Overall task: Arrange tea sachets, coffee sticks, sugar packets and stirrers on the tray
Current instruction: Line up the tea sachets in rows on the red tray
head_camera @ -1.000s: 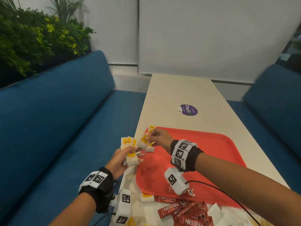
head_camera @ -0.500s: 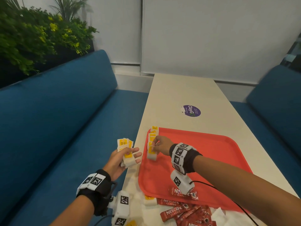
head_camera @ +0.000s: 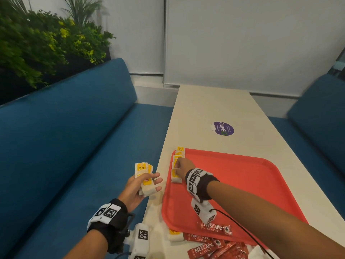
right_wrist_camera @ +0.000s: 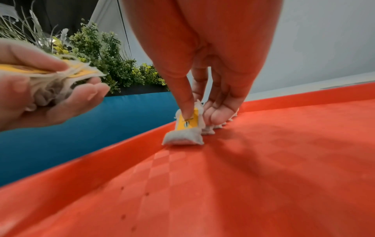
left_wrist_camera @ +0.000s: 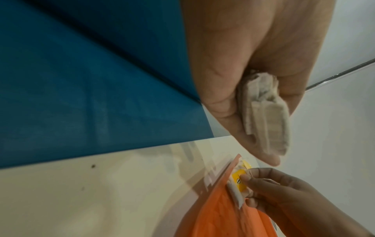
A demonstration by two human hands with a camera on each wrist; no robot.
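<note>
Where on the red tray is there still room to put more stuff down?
Most of the red tray floor is bare: everything right of the tea sachet row along its left rim, up to the far rim. It is crowded at that row, where the right hand works, and near the coffee sticks at the near edge.

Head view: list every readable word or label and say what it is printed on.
"NESCAFE CLASSIC": red coffee sticks, at the near edge of the tray.
"ClayG": purple round sticker on the table; its small print is unreadable.
Yellow tags on the tea sachets in the left hand: too blurred.
</note>
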